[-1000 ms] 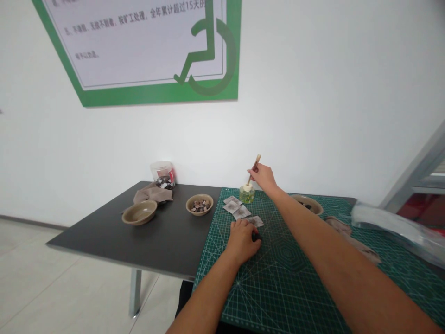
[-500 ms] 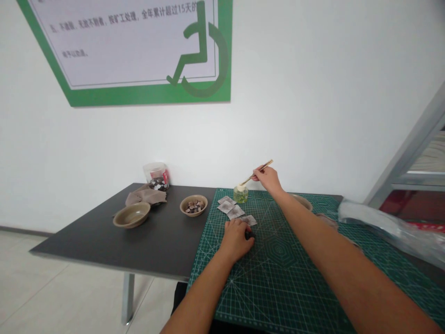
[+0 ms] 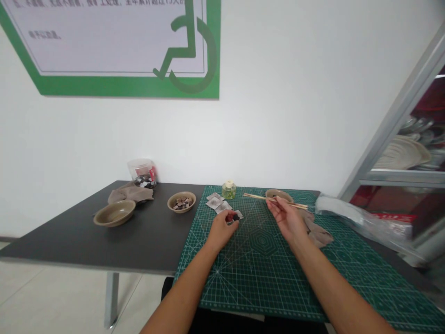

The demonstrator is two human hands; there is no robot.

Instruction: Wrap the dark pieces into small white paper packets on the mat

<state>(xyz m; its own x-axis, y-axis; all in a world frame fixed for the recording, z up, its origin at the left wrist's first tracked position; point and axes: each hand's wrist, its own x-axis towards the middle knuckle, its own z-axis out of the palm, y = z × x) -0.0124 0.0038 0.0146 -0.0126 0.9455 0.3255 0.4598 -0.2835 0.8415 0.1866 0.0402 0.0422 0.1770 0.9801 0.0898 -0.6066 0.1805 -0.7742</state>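
My left hand [image 3: 223, 226] is closed, with a small dark piece [image 3: 236, 217] pinched between thumb and fingers above the mat. Right behind it lie several small grey printed squares [image 3: 214, 202], partly overlapping. My right hand [image 3: 285, 217] grips a thin wooden stick [image 3: 255, 196], held nearly level with one end pointing left; blur hides whether it is one stick or a pair. Beyond the squares stands a glass jar [image 3: 228, 191] with greenish contents and a pale top. A brown bowl [image 3: 279, 194] sits behind my right hand, partly hidden by it.
A green cutting mat [image 3: 264, 283] covers the right of the dark table [image 3: 149, 241]. To the left are a bowl of small pieces [image 3: 181, 202], another bowl [image 3: 114, 214], a brown cloth [image 3: 130, 193] and a clear tub [image 3: 142, 172]. Plastic wrapping [image 3: 365, 222] lies at right.
My right hand has drawn the stick away from the jar's top, down and towards me, and turned it level. My left hand has lifted slightly with the dark piece. The view has shifted right.
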